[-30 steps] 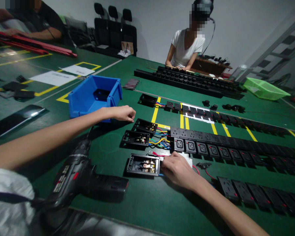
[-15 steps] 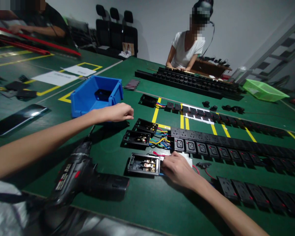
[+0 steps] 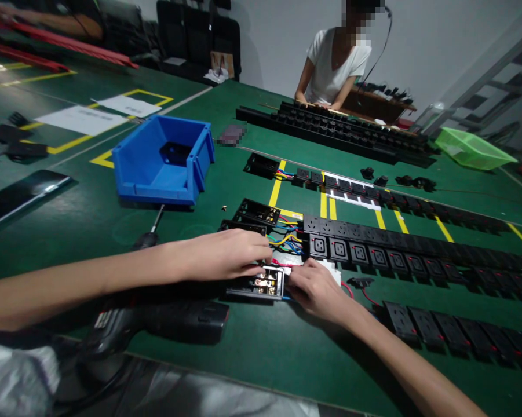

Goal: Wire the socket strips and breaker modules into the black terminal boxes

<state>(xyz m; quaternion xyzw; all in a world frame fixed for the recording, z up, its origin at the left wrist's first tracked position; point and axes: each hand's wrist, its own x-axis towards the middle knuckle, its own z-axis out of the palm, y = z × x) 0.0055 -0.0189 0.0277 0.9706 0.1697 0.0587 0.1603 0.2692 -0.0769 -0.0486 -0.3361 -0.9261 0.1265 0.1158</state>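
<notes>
My left hand (image 3: 238, 255) is over the nearest black terminal box (image 3: 268, 282), fingertips pinched together above its brass terminals. Whatever sits in that pinch is too small to make out. At the box's right end my right hand (image 3: 317, 289) is closed, fingers curled on the wires there; a blue wire shows beside its fingers. A red wire (image 3: 282, 263) passes just behind the box. Beyond lie two more open boxes, one partly behind my left hand, the other (image 3: 256, 213) joined by coloured wires to a row of black sockets (image 3: 339, 249).
A cordless drill (image 3: 178, 324) lies below my left forearm, its bit pointing toward a blue bin (image 3: 156, 191). A small brass-coloured piece (image 3: 224, 207) rests on the green table. Another socket strip (image 3: 443, 336) lies at right. A person in a white top (image 3: 334, 63) works across the table.
My left hand has moved from beside the blue bin down and right to the nearest terminal box. My right hand stays at the box's end. The view has tilted slightly downward.
</notes>
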